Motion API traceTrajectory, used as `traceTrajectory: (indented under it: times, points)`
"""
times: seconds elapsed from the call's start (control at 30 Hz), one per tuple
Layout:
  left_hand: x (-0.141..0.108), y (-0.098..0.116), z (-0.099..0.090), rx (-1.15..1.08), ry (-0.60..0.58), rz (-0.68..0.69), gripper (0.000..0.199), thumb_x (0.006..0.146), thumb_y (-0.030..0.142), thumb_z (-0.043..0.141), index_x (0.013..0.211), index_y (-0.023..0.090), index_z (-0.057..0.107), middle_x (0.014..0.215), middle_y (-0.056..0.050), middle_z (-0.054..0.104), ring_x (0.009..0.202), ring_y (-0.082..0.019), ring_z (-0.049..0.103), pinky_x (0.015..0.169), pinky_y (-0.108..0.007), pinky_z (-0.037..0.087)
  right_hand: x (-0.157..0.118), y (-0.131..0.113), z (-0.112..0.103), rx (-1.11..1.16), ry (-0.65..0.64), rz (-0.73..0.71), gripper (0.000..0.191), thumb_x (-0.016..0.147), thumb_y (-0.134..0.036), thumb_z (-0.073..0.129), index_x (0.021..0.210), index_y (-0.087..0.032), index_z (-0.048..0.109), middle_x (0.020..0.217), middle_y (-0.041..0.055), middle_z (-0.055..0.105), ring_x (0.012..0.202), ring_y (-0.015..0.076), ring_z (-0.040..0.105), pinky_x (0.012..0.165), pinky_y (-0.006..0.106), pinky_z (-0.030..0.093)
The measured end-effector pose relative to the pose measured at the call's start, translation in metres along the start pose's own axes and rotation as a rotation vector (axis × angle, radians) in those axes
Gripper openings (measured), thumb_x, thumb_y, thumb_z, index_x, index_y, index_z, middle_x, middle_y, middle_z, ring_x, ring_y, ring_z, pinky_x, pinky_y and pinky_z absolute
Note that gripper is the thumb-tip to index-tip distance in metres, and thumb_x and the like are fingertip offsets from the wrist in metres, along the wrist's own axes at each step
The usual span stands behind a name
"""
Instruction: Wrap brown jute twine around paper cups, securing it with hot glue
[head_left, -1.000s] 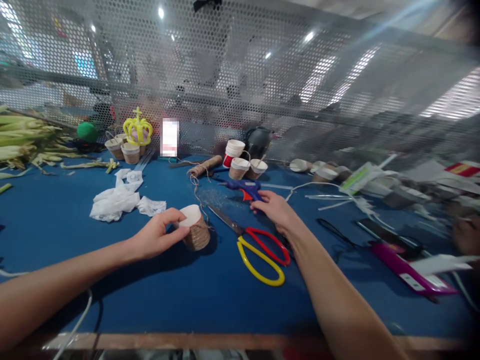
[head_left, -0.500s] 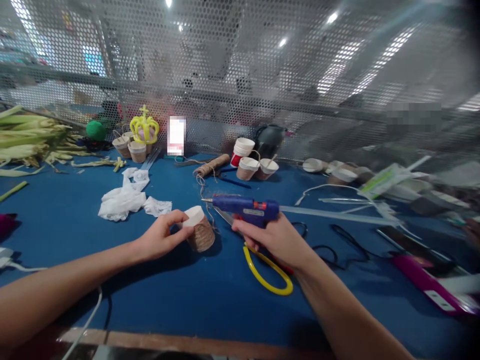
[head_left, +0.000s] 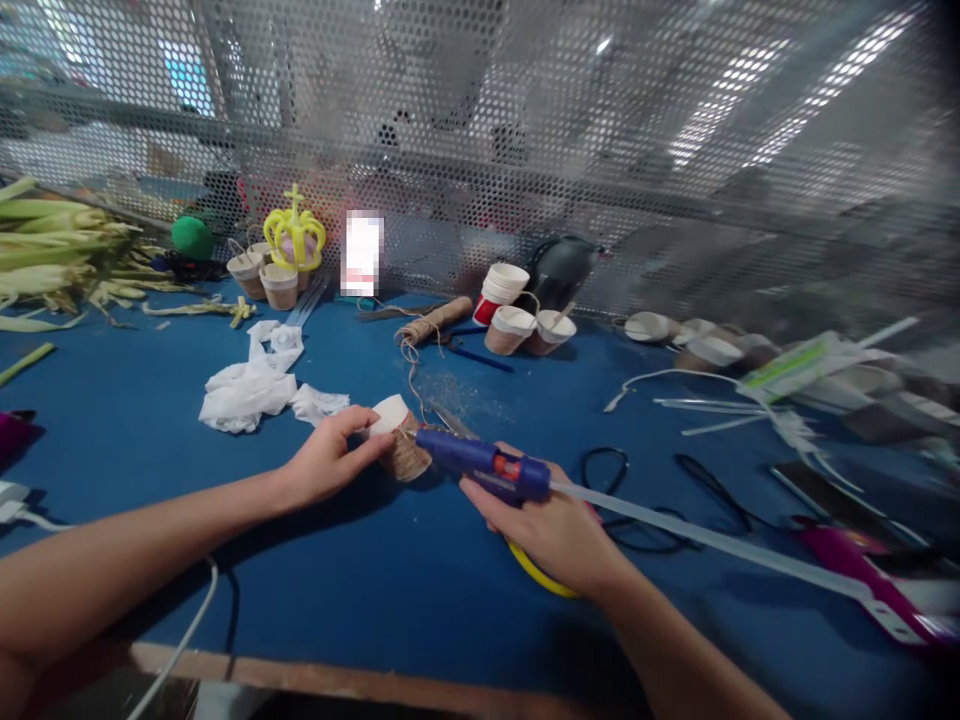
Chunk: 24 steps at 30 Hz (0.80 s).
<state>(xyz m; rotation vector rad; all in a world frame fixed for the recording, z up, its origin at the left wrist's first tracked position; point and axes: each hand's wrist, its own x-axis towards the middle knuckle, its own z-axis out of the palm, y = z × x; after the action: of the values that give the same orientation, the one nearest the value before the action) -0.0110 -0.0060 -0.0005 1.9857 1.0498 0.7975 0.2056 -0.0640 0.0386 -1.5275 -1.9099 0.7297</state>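
Observation:
My left hand (head_left: 337, 455) pinches the white rim of a small paper cup (head_left: 407, 458) whose side is wrapped in brown twine. The cup lies tilted just above or on the blue table. In my right hand (head_left: 555, 520) is a blue hot glue gun (head_left: 480, 464), with a long clear glue stick (head_left: 697, 535) sticking out of its back. The gun's nozzle is at the cup's twine-wrapped side; whether it touches I cannot tell. Yellow-handled scissors (head_left: 544, 578) lie partly hidden under my right hand. Behind the cup, loose twine runs to a twine roll (head_left: 435, 322).
White crumpled tissue (head_left: 247, 392) lies left of the cup. Several small cups (head_left: 511, 330) stand at the back, near a yellow crown ornament (head_left: 295, 235). Corn husks (head_left: 60, 245) are heaped at far left. Black cable (head_left: 652, 535) and a magenta power strip (head_left: 855, 570) lie on the right.
The glue gun has come down and tilted, its nozzle moving from above the cup to the cup's side. The glue stick's rear end has dropped. My left hand still holds the cup.

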Motion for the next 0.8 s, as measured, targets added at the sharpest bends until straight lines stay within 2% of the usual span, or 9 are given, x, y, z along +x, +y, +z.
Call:
traceTrajectory:
  times: [0.2,0.27,0.33,0.4,0.5,0.63,0.8]
  points:
    - [0.003,-0.006,0.001,0.011,-0.004,0.014,0.023,0.082,0.032,0.046,0.073,0.013,0.053,0.068,-0.001,0.054,0.067,-0.014,0.050,0.064,-0.026,0.040,-0.001,-0.004,0.002,0.046,-0.035,0.058,0.016,0.075,-0.027,0.053,0.063,-0.021,0.045,0.054,-0.0045,0.048,0.044,0.0096,0.045,0.045,0.022,0.040]
    - [0.004,-0.008,0.002,-0.007,0.014,0.025,0.019,0.081,0.031,0.048,0.086,0.013,0.052,0.075,-0.002,0.058,0.069,-0.014,0.053,0.065,-0.026,0.041,-0.001,-0.002,0.000,0.012,-0.043,0.044,0.016,0.076,-0.027,0.053,0.063,-0.020,0.045,0.054,-0.0047,0.046,0.046,0.0095,0.044,0.046,0.022,0.039]
    - [0.003,-0.008,0.001,-0.020,0.032,0.064,0.029,0.081,0.029,0.049,0.105,0.014,0.045,0.087,-0.006,0.061,0.076,-0.015,0.055,0.069,-0.027,0.043,-0.001,0.000,-0.001,-0.022,-0.037,0.023,0.015,0.076,-0.026,0.052,0.064,-0.020,0.046,0.055,-0.0042,0.046,0.048,0.0095,0.043,0.048,0.022,0.038]
    - [0.003,-0.008,0.001,0.003,0.042,0.130,0.037,0.082,0.026,0.049,0.116,0.016,0.038,0.100,-0.010,0.060,0.086,-0.017,0.056,0.076,-0.030,0.043,-0.001,0.002,-0.002,-0.038,-0.029,0.000,0.015,0.076,-0.026,0.052,0.064,-0.020,0.046,0.056,-0.0038,0.047,0.049,0.0095,0.043,0.049,0.022,0.038]
    - [0.004,-0.006,-0.001,0.101,0.045,0.258,0.031,0.082,0.020,0.047,0.113,0.018,0.043,0.106,-0.011,0.060,0.094,-0.019,0.055,0.082,-0.033,0.040,-0.001,0.005,-0.003,-0.043,-0.017,-0.004,0.016,0.076,-0.027,0.052,0.063,-0.020,0.045,0.055,-0.0038,0.047,0.049,0.0101,0.044,0.048,0.022,0.039]
    - [0.004,-0.005,-0.003,0.191,0.024,0.410,0.014,0.084,0.017,0.044,0.097,0.017,0.050,0.088,-0.007,0.065,0.080,-0.017,0.058,0.077,-0.032,0.042,0.003,0.008,-0.004,-0.010,0.062,0.016,0.012,0.072,-0.030,0.054,0.064,-0.022,0.049,0.056,-0.0011,0.054,0.051,0.0152,0.053,0.050,0.027,0.045]
    - [0.003,-0.008,-0.004,0.250,0.034,0.414,0.024,0.084,0.019,0.045,0.108,0.015,0.045,0.097,-0.011,0.063,0.086,-0.019,0.056,0.076,-0.033,0.042,0.008,0.007,-0.009,-0.013,0.100,0.012,0.009,0.072,-0.032,0.054,0.068,-0.025,0.058,0.049,0.0008,0.056,0.051,0.0212,0.057,0.052,0.033,0.048]
